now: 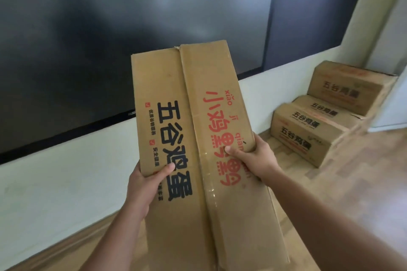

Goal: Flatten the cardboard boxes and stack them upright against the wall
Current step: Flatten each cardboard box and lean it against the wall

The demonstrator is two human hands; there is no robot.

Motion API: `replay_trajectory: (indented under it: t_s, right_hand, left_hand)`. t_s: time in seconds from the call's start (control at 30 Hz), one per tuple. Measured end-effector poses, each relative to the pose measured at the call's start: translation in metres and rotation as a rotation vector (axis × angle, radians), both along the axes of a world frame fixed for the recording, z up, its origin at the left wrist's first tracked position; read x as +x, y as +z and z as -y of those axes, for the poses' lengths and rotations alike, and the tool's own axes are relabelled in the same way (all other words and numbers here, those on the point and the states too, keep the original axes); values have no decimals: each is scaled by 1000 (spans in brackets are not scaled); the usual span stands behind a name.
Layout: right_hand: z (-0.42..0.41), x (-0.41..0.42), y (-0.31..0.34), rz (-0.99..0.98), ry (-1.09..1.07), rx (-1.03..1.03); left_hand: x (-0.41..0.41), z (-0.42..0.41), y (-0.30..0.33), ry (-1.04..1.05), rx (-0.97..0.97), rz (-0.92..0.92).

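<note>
I hold a flattened brown cardboard box upright in front of me, its long side running away from me toward the wall. Black characters cover its left panel and red characters its right panel. My left hand grips its left edge, thumb on the printed face. On the right edge sits my right hand, thumb pressed on the red print. The box's lower end reaches down to the bottom of the view. The white lower wall stands just behind it.
Three unflattened cardboard boxes with the same print are piled in the right corner, stepped up toward the wall. A large dark glossy panel fills the upper wall. Wooden floor lies below and to the right.
</note>
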State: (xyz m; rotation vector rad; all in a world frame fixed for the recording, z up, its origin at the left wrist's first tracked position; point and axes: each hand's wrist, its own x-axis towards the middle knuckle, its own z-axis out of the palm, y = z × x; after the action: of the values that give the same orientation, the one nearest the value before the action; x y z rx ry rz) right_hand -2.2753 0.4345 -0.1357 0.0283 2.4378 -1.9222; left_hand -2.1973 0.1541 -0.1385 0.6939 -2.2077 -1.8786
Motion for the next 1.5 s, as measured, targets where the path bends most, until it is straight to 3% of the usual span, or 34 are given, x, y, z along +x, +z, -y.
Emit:
replay_trajectory:
  t_s: [0.3, 0.67, 0.93, 1.2, 1.5]
  right_hand:
    - [-242, -99, 3, -14, -348, 11]
    - [-465, -237, 19, -16, -680, 38]
    - [-628, -320, 13, -36, -828, 18]
    - [-839, -443, 9, 3, -818, 17]
    - [-1016, -625, 3, 118, -701, 170]
  left_hand:
    - [-184, -226, 7, -307, 5, -9]
    - [-424, -465, 4, -662, 64, -5]
    - [-550, -658, 2, -834, 90, -5]
    - [-674, -870, -13, -840, 124, 10]
    - [-812, -1027, -47, -707, 248, 54]
